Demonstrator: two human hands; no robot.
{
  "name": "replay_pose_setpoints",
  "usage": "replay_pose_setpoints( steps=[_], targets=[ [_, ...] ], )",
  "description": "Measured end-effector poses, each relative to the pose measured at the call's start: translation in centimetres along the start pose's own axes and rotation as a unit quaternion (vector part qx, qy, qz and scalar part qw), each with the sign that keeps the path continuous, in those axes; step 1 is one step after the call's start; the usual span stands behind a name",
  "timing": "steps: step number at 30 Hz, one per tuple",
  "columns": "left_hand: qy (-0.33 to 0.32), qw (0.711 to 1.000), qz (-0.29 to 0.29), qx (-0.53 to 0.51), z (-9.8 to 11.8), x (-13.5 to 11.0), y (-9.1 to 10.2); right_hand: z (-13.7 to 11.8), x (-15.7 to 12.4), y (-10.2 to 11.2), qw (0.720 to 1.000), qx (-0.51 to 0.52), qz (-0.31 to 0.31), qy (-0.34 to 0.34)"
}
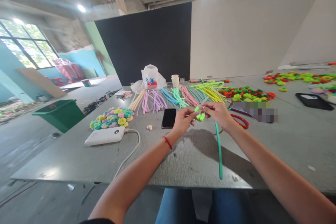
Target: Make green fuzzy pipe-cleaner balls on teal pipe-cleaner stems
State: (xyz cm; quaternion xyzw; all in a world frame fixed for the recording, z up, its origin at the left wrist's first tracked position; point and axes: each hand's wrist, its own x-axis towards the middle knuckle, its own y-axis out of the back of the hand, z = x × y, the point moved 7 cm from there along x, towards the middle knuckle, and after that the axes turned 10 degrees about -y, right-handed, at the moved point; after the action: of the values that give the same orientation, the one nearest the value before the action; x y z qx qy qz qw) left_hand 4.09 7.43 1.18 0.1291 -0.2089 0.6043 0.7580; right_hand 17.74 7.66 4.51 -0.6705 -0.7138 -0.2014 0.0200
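My left hand [183, 119] and my right hand [218, 113] meet above the middle of the table. Both have their fingertips pinched on a bright yellow-green pipe cleaner [201, 117], bent into small fuzzy loops. A pale thin strip [204, 100] sticks up by the fingers; I cannot make out what it is. Below my right hand a teal pipe cleaner [219, 154] lies lengthwise towards the near edge. A black phone [168, 118] rests just left of my left hand. Behind the hands are bundled yellow-green pipe cleaners [216, 92] and pink ones [187, 95].
Pastel fuzzy flowers [114, 117] are heaped at left behind a white power bank [105, 136] with a cable. Red and green fuzzy pieces [245, 93] spread at right, near a red loop [242, 120]. A white plastic bag [151, 78] and paper cups [175, 80] stand behind.
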Motion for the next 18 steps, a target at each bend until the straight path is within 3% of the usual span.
replay_pose_setpoints(
  steps=[3, 12, 15, 18],
  targets=[
    [-0.043, 0.998, 0.003, 0.037, 0.5, 0.1, 0.1, -0.3, -0.2, 0.0, 1.0, -0.011, 0.0, 0.003],
    [-0.078, 0.975, -0.019, 0.208, 0.3, -0.5, 0.0, -0.1, -0.1, 0.1, 0.999, -0.044, -0.018, 0.003],
    [-0.054, 0.984, -0.016, 0.171, 0.1, -0.3, -0.1, 0.4, 0.0, 0.1, 0.999, -0.028, -0.017, -0.013],
    [0.021, 0.998, -0.037, 0.041, -0.5, -0.3, -0.7, 0.8, 0.1, 0.2, 0.999, 0.006, -0.016, -0.04]
  ],
)
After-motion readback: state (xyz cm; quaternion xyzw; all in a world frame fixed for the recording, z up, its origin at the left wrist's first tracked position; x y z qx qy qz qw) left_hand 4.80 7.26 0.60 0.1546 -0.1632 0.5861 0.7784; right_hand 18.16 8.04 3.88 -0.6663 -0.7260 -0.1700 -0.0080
